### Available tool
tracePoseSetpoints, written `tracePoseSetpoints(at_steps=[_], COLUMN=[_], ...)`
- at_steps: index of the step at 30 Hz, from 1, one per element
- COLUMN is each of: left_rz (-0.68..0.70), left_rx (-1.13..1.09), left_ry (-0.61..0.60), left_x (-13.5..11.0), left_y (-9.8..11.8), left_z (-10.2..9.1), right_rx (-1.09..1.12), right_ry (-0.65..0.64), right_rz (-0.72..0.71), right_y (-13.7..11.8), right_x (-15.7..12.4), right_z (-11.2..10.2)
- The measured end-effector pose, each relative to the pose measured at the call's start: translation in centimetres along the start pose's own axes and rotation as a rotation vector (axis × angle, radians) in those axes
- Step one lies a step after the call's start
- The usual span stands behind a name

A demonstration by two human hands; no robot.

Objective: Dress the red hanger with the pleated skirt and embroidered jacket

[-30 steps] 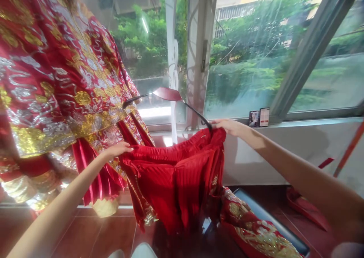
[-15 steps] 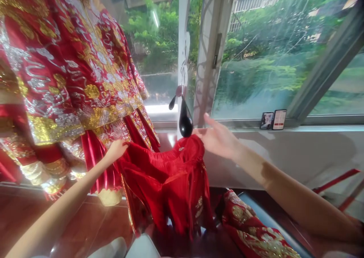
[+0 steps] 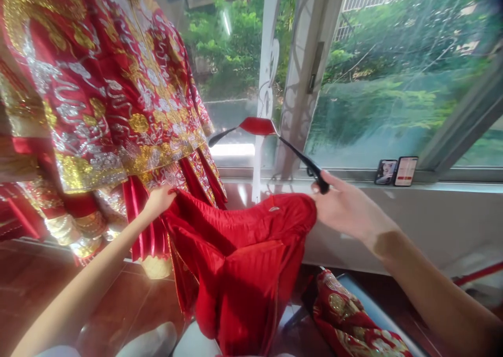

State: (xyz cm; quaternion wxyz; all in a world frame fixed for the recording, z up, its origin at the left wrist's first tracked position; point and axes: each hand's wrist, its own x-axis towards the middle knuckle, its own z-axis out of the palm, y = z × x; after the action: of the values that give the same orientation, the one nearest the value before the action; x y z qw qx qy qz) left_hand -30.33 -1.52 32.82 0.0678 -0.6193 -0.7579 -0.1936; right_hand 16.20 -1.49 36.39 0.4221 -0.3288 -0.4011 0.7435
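A plain red skirt [image 3: 239, 262] hangs between my hands, its waistband stretched across. My left hand [image 3: 159, 201] is closed on the waistband's left end. My right hand [image 3: 346, 210] grips the right end, with the black right tip of a hanger at its fingers. The hanger [image 3: 257, 127] has a red padded middle and black arms and hangs above the skirt in front of the window. A red jacket with gold and silver embroidery [image 3: 98, 95] hangs at the upper left.
A large window [image 3: 377, 79] with greenery outside fills the back. Two small cards [image 3: 396, 171] stand on the sill. Another embroidered red garment [image 3: 353, 320] lies at the lower right. The floor is reddish tile [image 3: 31, 299].
The hanger swung edge-on half a second ago and now faces flat again. My right hand opened briefly, then closed on the skirt's right end by the hanger tip. The waistband is spread wider.
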Motion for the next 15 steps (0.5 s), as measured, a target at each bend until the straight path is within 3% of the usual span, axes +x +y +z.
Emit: tracePoseSetpoints(at_steps=[5,12,15], left_rz=[-0.023,-0.170,-0.222], left_rx=[-0.201,-0.353,-0.422], left_ry=[-0.043,-0.019,0.014], left_x=[2.4,7.5,10.4], left_y=[1.8,4.4,5.8], left_z=[-0.9,-1.8,-3.2], right_rx=[0.119,0.148,0.165], right_ry=[0.252,0.289,0.300], right_rz=[-0.017,-0.110,-0.131], right_y=[-2.4,-3.8,-3.9], right_x=[-0.5,0.7,1.2], right_z=[-1.8,-3.4,-3.8])
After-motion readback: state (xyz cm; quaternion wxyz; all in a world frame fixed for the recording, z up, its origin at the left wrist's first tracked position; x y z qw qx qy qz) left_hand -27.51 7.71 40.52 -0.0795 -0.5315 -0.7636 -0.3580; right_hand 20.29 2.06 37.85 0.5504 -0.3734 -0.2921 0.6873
